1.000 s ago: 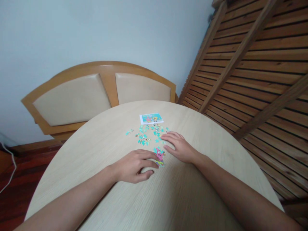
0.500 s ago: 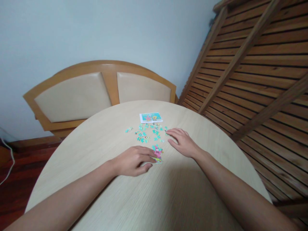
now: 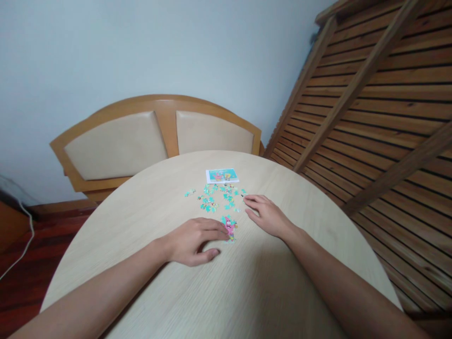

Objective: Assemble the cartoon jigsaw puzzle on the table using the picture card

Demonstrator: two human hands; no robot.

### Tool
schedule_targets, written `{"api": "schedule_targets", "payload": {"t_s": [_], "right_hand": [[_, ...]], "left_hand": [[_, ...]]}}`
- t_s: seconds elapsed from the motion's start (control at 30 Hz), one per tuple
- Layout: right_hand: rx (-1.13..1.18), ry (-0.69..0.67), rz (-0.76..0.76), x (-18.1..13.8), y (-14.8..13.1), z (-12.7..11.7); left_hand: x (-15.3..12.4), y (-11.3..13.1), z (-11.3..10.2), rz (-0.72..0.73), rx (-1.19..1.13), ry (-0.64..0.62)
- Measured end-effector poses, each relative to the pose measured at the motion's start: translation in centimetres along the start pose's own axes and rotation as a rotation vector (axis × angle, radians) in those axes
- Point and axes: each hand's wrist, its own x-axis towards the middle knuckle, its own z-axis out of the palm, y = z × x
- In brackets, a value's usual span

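Flat on the table, my left hand (image 3: 197,239) has its fingers stretched out, the tips touching the left side of a partly joined jigsaw puzzle (image 3: 230,227) with a pink starfish figure. Part of the puzzle lies hidden under those fingertips. My right hand (image 3: 265,214) rests farther off to the right, its fingers extended and slightly curved at the edge of the loose puzzle pieces (image 3: 209,203). Its fingertips are beside a small dark-marked piece (image 3: 242,196); whether they touch it I cannot tell. Behind the pieces lies a reference picture (image 3: 223,175) showing a pink and a yellow figure on turquoise.
All of this lies on a round pale wooden table (image 3: 148,292). A bench back with cream padding (image 3: 118,143) stands behind the table's far edge. At the right leans a slatted wooden panel (image 3: 381,117). A white cable (image 3: 30,230) hangs at the left.
The view has shifted slightly. My left thumb stands a little farther from the fingers, and the left fingertips cover less of the puzzle's lower part. My right hand stays near the same pieces.
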Motion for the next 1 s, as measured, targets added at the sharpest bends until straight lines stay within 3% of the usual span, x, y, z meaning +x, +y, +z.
{"api": "schedule_targets", "payload": {"t_s": [0.17,0.3,0.4,0.53,0.73,0.9,1.0], "right_hand": [[0.062,0.067,-0.140,0.3,-1.9,-0.7],[0.135,-0.026,-0.319,0.3,-3.4,-1.1],[0.158,-0.107,-0.351,0.2,-3.5,-1.1],[0.169,-0.120,-0.331,-0.1,-3.7,-1.0],[0.088,-0.031,-0.105,0.8,-4.4,-0.9],[-0.049,0.011,0.208,4.9,-3.6,-0.5],[-0.074,0.057,0.301,7.5,-3.1,0.1]], "left_hand": [[-0.1,0.2,-0.2,0.001,-0.014,-0.016],[-0.2,0.4,-0.1,-0.008,-0.007,-0.013],[-0.2,0.3,0.0,0.007,-0.001,-0.005],[-0.2,0.1,0.2,0.008,0.010,-0.001],[0.0,0.1,0.1,0.017,0.021,-0.007],[0.2,0.0,0.0,0.006,0.026,-0.022],[0.2,0.1,0.2,-0.001,0.022,-0.038]]}}
